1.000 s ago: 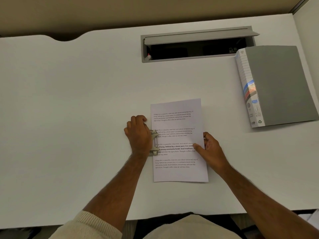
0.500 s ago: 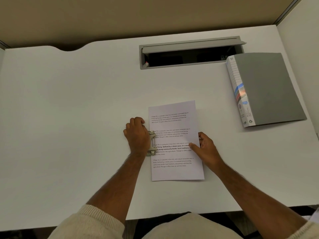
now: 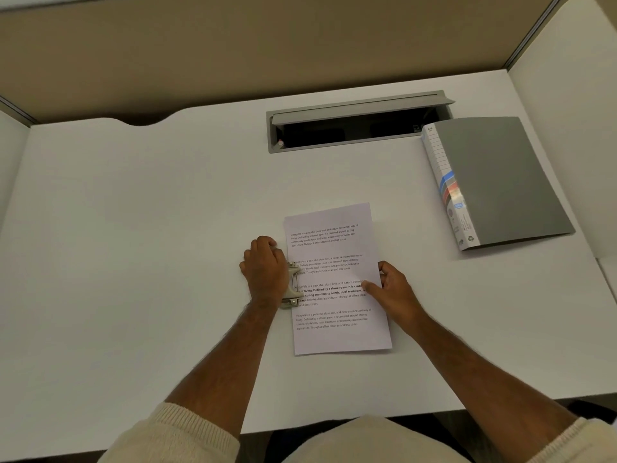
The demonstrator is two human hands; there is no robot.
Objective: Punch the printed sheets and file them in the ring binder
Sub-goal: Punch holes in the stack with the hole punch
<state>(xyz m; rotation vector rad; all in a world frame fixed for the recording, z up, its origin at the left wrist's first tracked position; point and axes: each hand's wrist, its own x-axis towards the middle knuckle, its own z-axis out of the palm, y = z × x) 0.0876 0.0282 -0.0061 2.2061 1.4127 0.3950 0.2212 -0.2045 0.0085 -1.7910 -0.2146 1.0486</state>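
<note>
Printed white sheets [image 3: 334, 272] lie flat on the white desk [image 3: 150, 245] in front of me. Their left edge sits inside a small metal hole punch [image 3: 292, 285]. My left hand [image 3: 265, 270] is curled over the punch and covers most of it. My right hand [image 3: 390, 292] holds the sheets at their right edge, thumb on top of the paper. A closed grey ring binder [image 3: 500, 178] lies flat at the right rear of the desk, spine toward the sheets.
A grey cable tray slot [image 3: 357, 123] with its lid raised is sunk into the desk behind the sheets. Beige partition walls close off the back and both sides. The desk's front edge runs just above my lap.
The camera has tilted back, so the desk and hands sit lower in view. Both hands stay in the same places on the punch and sheets.
</note>
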